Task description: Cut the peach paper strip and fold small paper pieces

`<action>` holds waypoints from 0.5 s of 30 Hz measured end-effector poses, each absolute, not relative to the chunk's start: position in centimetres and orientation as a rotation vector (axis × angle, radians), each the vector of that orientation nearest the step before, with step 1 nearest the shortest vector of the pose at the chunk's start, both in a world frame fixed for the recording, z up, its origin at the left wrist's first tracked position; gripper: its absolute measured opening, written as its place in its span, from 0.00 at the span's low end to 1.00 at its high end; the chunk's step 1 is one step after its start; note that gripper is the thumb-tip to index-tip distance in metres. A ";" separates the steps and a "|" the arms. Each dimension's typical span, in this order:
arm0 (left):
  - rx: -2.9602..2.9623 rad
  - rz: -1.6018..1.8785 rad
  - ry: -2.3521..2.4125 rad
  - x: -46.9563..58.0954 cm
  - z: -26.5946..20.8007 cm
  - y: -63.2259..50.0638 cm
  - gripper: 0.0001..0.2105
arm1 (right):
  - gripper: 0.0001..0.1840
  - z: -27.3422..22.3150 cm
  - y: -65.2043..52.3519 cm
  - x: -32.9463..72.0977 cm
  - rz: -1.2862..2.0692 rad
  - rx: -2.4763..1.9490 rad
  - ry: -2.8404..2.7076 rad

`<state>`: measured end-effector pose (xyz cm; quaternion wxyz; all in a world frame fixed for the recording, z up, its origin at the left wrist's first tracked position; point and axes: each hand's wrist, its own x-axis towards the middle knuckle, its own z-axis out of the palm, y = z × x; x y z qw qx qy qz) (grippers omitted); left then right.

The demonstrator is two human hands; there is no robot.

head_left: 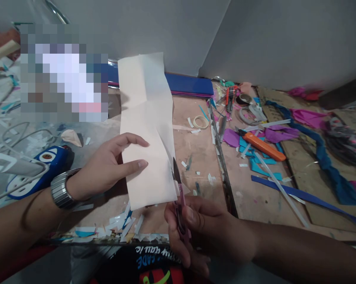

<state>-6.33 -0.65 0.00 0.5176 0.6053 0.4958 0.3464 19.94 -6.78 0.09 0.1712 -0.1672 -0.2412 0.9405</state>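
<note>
A long cream sheet of paper (148, 157) with crease lines stretches upright from me across the worktable. Over its left edge lies my left hand (115, 157), its thumb and index finger on top of the paper; the other fingers are hidden. My right hand (192, 225) grips a pair of scissors (180, 201) with pinkish handles. The dark blades stand at the paper's right edge, near the lower corner, where a narrow strip is partly cut and curls away.
An orange utility knife (263, 146), tape rolls (201, 122) and colored paper scraps (256, 161) lie to the right. At the left is a blue-and-white power strip (37, 173) with cables. Behind the paper runs a blue stack (190, 85) against the grey wall (166, 31).
</note>
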 end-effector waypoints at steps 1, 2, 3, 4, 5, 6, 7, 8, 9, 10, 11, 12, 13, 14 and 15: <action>1.446 0.827 1.186 -6.3 0.0 -0.6 0.16 | 0.21 0.1 -6.8 19.9 2.668 -0.471 -0.683; 1.446 0.826 1.186 -6.3 0.0 -0.6 0.16 | 0.21 0.1 -6.8 19.9 2.667 -0.468 -0.682; 1.450 0.827 1.191 -6.4 0.0 -0.6 0.16 | 0.20 0.1 -6.8 20.0 2.665 -0.459 -0.680; 1.457 0.828 1.198 -6.4 0.0 -0.6 0.15 | 0.20 0.1 -6.8 20.0 2.664 -0.455 -0.682; 1.463 0.832 1.203 -6.4 0.0 -0.6 0.15 | 0.20 0.1 -6.8 20.0 2.665 -0.452 -0.686; 1.464 0.835 1.206 -6.4 0.0 -0.6 0.15 | 0.20 0.1 -6.8 20.0 2.667 -0.449 -0.691; 1.463 0.836 1.206 -6.4 0.0 -0.6 0.15 | 0.20 0.1 -6.8 20.0 2.669 -0.454 -0.695; 1.457 0.840 1.203 -6.4 0.0 -0.6 0.15 | 0.20 0.1 -6.8 20.0 2.671 -0.460 -0.697; 1.451 0.841 1.198 -6.4 0.0 -0.7 0.15 | 0.21 0.1 -6.8 20.0 2.672 -0.469 -0.695; 1.444 0.842 1.191 -6.4 0.0 -0.7 0.15 | 0.21 0.1 -6.8 20.0 2.672 -0.475 -0.691; 1.437 0.845 1.185 -6.3 0.1 -0.7 0.15 | 0.21 0.0 -6.8 20.0 2.671 -0.481 -0.687; 1.433 0.848 1.182 -6.3 0.1 -0.7 0.15 | 0.21 0.0 -6.8 20.0 2.671 -0.488 -0.686; 1.430 0.850 1.181 -6.3 0.1 -0.7 0.15 | 0.21 0.0 -6.7 20.0 2.672 -0.493 -0.685; 1.430 0.850 1.184 -6.3 0.2 -0.7 0.15 | 0.21 0.0 -6.7 20.0 2.671 -0.494 -0.686; 1.437 0.851 1.192 -6.3 0.2 -0.7 0.15 | 0.21 0.0 -6.7 20.0 2.673 -0.495 -0.687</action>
